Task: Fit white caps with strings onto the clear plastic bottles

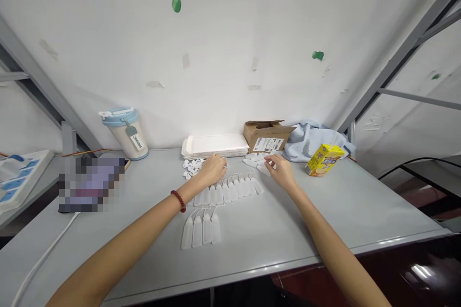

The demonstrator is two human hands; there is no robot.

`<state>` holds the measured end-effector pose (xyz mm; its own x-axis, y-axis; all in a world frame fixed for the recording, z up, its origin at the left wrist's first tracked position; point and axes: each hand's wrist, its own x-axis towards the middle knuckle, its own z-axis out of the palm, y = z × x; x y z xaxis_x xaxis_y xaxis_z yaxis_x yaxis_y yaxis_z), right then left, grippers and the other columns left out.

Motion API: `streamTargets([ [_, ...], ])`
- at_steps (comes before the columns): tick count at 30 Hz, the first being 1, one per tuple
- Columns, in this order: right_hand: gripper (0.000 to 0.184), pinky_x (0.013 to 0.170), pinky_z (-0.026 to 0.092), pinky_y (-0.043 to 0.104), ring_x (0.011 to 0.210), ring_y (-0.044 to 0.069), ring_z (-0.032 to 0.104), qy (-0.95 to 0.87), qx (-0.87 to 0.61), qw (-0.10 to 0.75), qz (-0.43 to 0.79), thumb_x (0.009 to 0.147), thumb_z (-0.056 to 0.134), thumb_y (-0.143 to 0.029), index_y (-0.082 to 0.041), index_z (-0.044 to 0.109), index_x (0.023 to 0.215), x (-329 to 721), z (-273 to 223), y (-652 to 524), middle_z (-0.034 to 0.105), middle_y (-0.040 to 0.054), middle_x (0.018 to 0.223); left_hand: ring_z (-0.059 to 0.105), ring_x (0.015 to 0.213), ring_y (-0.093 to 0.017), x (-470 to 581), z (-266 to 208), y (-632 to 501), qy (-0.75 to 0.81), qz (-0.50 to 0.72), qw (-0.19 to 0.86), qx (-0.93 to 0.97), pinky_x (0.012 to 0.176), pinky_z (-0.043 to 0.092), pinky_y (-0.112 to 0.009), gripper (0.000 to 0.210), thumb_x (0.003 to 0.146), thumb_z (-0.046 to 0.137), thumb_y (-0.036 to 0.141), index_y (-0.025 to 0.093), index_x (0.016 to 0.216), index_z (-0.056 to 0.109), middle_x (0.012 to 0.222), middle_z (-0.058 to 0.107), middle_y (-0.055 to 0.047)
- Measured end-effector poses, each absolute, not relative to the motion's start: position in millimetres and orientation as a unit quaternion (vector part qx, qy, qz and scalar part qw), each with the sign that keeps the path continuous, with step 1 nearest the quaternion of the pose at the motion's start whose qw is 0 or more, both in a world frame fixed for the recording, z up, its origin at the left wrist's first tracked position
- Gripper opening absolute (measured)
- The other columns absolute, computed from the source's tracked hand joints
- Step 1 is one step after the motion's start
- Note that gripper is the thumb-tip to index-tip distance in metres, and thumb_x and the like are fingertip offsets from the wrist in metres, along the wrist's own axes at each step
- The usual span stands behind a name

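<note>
My left hand (214,169), with a red bead bracelet at the wrist, reaches over the back of the table. Its fingers are curled, and whatever is in them is too hidden to make out. Beside it lie small white caps (192,168). Below it, flat translucent bottles (234,190) with thin tubes lie in a row, partly covered by the hand. Nearer me lie several more such bottles (206,231). My right hand (280,171) is at a pile of white plastic pieces (255,159), thumb and forefinger apart, with no held thing visible.
White foam trays (216,145) are stacked against the wall, beside an opened cardboard box (268,141). A light blue cloth (306,139) and yellow drink carton (324,159) stand right. Left are a tumbler (127,134), a blurred phone (93,184) and a power strip (25,177).
</note>
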<state>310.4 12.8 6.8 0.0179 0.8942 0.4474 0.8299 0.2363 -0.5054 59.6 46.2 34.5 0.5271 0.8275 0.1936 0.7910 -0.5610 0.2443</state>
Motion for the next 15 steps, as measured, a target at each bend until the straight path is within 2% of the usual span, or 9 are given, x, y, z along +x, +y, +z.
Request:
streamTargets([
  [4,0.017,0.069,0.044,0.031,0.072,0.019,0.059,-0.715,-0.622,0.316,0.040,0.073,0.057,-0.017,-0.014,0.065,0.088,321,6,14,0.063,0.0100,0.091,0.056,0.097,-0.034,70,25,52,0.502,0.145,0.067,0.850,0.080,0.045,-0.041,0.024,0.081,0.053,0.023,0.010,0.067,0.067,0.077,0.066,-0.016],
  [8,0.017,0.071,0.044,0.030,0.076,0.019,0.059,-0.729,-0.621,0.286,0.046,0.074,0.060,-0.018,-0.015,0.065,0.090,326,7,15,0.064,0.0087,0.090,0.059,0.094,-0.021,74,21,55,0.519,0.157,0.107,0.834,0.080,0.049,-0.040,0.024,0.088,0.052,0.030,0.012,0.103,0.059,0.104,0.061,-0.009],
  [9,0.018,0.071,0.044,0.029,0.077,0.019,0.059,-0.730,-0.621,0.282,0.046,0.074,0.060,-0.018,-0.014,0.065,0.091,326,7,15,0.064,0.0088,0.090,0.059,0.091,-0.019,74,21,56,0.520,0.165,0.120,0.830,0.079,0.050,-0.039,0.025,0.088,0.053,0.030,0.013,0.106,0.057,0.105,0.060,-0.008],
  [10,0.018,0.071,0.044,0.029,0.077,0.019,0.059,-0.731,-0.621,0.278,0.046,0.075,0.059,-0.019,-0.014,0.065,0.092,326,7,15,0.064,0.0089,0.090,0.060,0.088,-0.019,74,23,56,0.520,0.176,0.133,0.825,0.078,0.050,-0.037,0.023,0.087,0.053,0.029,0.012,0.102,0.059,0.101,0.062,-0.007],
  [13,0.018,0.071,0.043,0.029,0.078,0.019,0.058,-0.737,-0.619,0.268,0.047,0.076,0.060,-0.019,-0.013,0.065,0.092,324,7,16,0.064,0.0088,0.089,0.062,0.076,-0.020,70,30,55,0.519,0.226,0.174,0.806,0.073,0.047,-0.032,0.020,0.082,0.053,0.020,0.011,0.072,0.068,0.073,0.067,-0.007],
  [15,0.018,0.072,0.043,0.028,0.077,0.019,0.058,-0.742,-0.617,0.258,0.051,0.075,0.061,-0.018,-0.013,0.065,0.091,323,6,15,0.064,0.0079,0.087,0.063,0.073,-0.020,64,38,53,0.520,0.269,0.202,0.785,0.070,0.045,-0.029,0.023,0.078,0.052,0.020,0.012,0.068,0.070,0.068,0.068,-0.007],
])
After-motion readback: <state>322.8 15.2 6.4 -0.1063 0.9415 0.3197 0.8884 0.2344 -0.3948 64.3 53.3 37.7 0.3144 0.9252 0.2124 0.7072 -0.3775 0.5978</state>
